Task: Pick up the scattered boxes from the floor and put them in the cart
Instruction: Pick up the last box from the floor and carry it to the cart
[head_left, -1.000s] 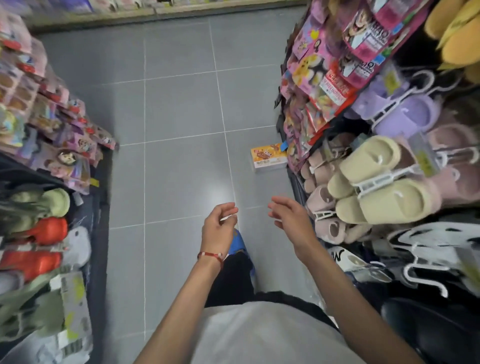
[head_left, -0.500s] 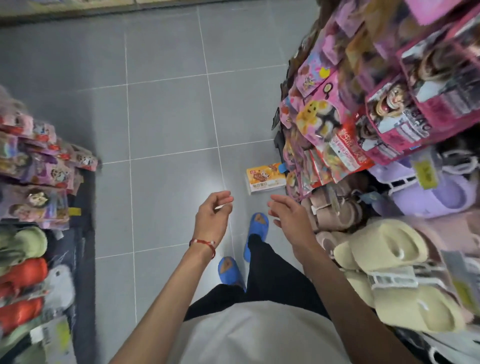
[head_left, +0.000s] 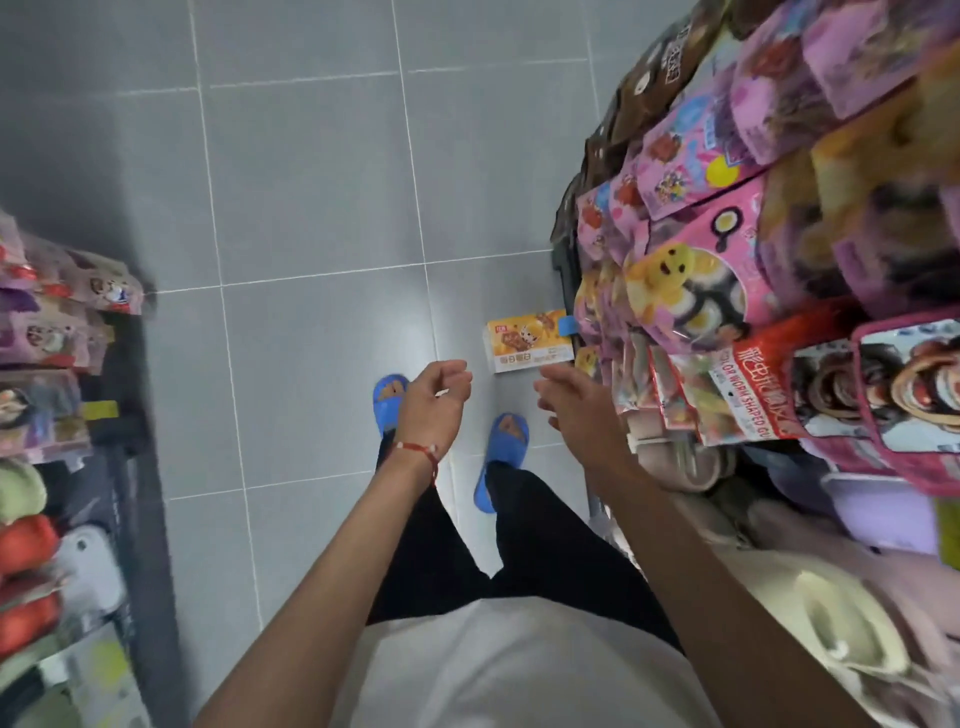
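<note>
Hands both empty: left hand (head_left: 435, 402) loosely curled, right hand (head_left: 574, 410) relaxed. The orange box (head_left: 527, 340) lies on the floor (head_left: 311, 208) against the rack (head_left: 563, 260) foot. Risk: reaching down may snag hanging packets (head_left: 691, 291). Cart not in view.

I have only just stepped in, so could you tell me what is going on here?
A person stands in a shop aisle, left hand and right hand held out empty. An orange box lies on the tiled floor beside the rack of pink packets, just beyond the right hand. Neither hand touches it; no cart is in view.
</note>
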